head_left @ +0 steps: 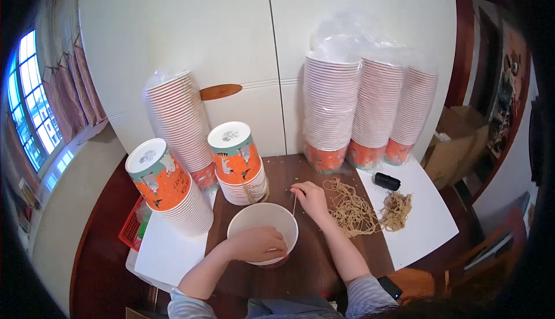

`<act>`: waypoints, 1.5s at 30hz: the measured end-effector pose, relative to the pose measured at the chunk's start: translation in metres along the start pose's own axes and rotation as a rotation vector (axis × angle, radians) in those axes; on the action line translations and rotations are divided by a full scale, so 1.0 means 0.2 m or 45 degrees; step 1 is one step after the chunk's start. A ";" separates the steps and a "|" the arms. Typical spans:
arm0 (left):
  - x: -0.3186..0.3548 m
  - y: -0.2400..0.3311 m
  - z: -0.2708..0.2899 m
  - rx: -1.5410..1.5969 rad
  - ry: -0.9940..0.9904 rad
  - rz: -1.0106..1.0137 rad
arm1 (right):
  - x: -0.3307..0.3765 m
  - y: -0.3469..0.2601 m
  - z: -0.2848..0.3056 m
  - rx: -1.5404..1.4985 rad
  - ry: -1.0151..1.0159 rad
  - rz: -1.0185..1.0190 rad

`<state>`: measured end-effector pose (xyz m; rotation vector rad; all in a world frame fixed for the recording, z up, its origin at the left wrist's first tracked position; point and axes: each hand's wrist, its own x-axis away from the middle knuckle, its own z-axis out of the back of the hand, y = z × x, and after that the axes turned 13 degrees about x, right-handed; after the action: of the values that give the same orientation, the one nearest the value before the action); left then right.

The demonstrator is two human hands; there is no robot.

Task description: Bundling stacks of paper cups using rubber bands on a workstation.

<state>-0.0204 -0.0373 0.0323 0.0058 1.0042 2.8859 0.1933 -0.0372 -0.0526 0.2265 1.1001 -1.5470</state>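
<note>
- Head view: one open white paper bucket (241, 222) stands mouth up on the tabletop (315, 264), at the lower centre of the frame; the left hand (258, 244) is inside it.
- The left hand's fingers curl down within the bucket; whether its grip grasps anything there, I cannot tell.
- The right hand (311, 197), just right of the bucket at the centre of the frame, has its grip pinched on one thin cord (295, 204), which runs down to the bucket's rim.
- Two piles of tan string lie right of centre: a larger loose tangle (351, 209) and a smaller bunch (396, 211).
- One black object (387, 181) lies just above the smaller bunch.
- Six stacks of buckets stand around: two bare, four in clear plastic.
- The bare ones, a left stack (167, 186) and a centre-left stack (237, 160), are bottoms up; string hangs at the latter's side.
- Of the wrapped ones, one stack (179, 119) is left of centre and three stacks (376, 108) are at the upper right, all mouths up.
- One red basket (130, 226), lower left, holds something green.
- One cardboard box (471, 137) is at the right.
</note>
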 end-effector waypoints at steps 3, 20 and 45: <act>0.00 0.02 0.02 0.026 -0.127 0.089 | -0.01 0.01 -0.02 -0.086 -0.106 -0.102; 0.05 -0.30 0.07 -0.062 0.817 0.196 | -0.01 0.06 0.00 -1.060 -0.805 -0.558; 0.06 -0.43 0.06 -0.003 0.905 0.330 | -0.01 0.11 0.02 -1.042 -1.009 -0.541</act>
<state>-0.0246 0.0382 -0.0123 -1.0219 1.1473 3.1790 0.2140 -0.0374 -0.0596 -1.1391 1.0504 -1.2126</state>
